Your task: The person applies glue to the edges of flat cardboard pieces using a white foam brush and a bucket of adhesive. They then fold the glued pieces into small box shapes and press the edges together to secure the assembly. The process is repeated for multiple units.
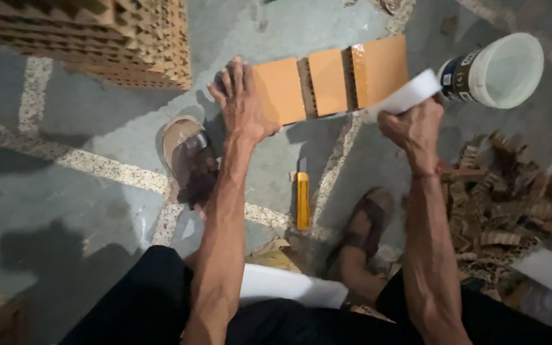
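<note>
left hand flat, open on brick pieces; right hand fisted round white strip.

**Around the Work: Floor Clutter**

Between the two forearms, on the grey concrete floor: a yellow utility knife. Just beyond the right hand, lying on its side: a white plastic bucket, mouth open. Outward of the right forearm: a heap of broken brick scraps. Far beyond the left hand, at the upper corner: a stack of perforated clay bricks. Below the forearms: brown sandals.
</note>
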